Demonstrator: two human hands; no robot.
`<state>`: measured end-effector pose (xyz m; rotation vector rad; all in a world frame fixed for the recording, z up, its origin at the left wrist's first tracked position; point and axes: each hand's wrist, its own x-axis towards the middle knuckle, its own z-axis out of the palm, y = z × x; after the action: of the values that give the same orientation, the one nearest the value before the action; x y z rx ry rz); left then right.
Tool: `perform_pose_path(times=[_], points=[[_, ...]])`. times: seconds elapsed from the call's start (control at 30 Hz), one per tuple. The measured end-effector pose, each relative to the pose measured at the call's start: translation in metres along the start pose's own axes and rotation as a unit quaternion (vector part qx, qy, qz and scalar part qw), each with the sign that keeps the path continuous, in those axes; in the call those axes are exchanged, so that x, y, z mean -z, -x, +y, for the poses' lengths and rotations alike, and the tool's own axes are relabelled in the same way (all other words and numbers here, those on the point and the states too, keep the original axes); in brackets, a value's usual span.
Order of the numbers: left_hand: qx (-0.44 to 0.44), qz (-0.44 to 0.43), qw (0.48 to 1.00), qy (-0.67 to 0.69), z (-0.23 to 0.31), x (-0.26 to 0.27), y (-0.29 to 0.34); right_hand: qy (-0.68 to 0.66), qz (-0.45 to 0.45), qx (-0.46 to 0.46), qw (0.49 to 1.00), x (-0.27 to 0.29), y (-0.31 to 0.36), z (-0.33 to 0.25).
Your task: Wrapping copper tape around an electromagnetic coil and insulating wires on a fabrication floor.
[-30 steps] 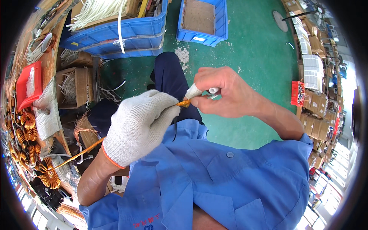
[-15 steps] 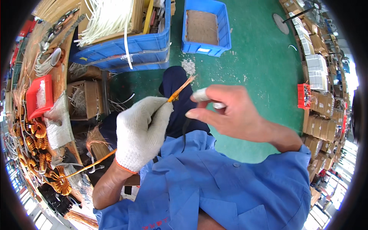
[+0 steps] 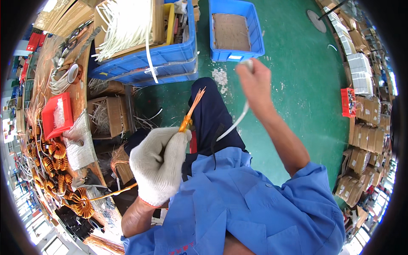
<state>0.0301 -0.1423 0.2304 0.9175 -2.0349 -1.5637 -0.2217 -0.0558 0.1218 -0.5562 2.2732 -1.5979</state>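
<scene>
My left hand (image 3: 157,163), in a white knit glove, is closed around an orange-coated wire lead (image 3: 185,123). Bare copper strands (image 3: 198,101) fan out slightly from its tip, pointing up and away. Behind the glove the lead (image 3: 112,193) runs back to a copper-wound ring coil (image 3: 83,208) on the bench. Farther out to the right, my bare right hand (image 3: 256,85) is closed, a white wrap on one fingertip. From it a thin white tube (image 3: 238,121) hangs down toward my thigh; the fingers hide its upper end.
Stacked blue crates (image 3: 144,63) with a bundle of white tubes (image 3: 127,25) stand at the front left. Another blue crate (image 3: 236,55), cardboard inside, sits on the green floor. On the left bench are a red bin (image 3: 50,117) and several coils (image 3: 57,148). Cardboard boxes (image 3: 369,136) line the right side.
My right hand has moved up and away from the wire end, its fingers closing, and the white tube now shows below it. The copper strands point more steeply upward.
</scene>
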Motion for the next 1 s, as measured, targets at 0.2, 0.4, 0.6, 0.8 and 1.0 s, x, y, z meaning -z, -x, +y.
perform_pose_path(times=[0.2,0.4,0.6,0.8,1.0], points=[[0.028,-0.02,0.999,-0.005,0.0,-0.007,-0.015,-0.177,-0.322,0.04,0.929,0.013,0.057,-0.043],[0.03,-0.066,0.997,0.002,0.0,-0.003,-0.013,-0.185,-0.401,0.078,0.894,0.006,0.054,-0.068],[0.025,-0.03,0.999,0.011,-0.001,-0.011,-0.009,-0.084,-0.338,0.268,0.899,0.008,0.059,-0.068],[-0.028,-0.079,0.996,-0.04,-0.002,-0.008,-0.013,-0.083,-0.245,0.285,0.923,-0.002,0.075,-0.07],[-0.097,-0.117,0.988,0.01,0.005,0.009,0.002,-0.259,-0.165,-0.13,0.943,-0.041,0.033,-0.004]])
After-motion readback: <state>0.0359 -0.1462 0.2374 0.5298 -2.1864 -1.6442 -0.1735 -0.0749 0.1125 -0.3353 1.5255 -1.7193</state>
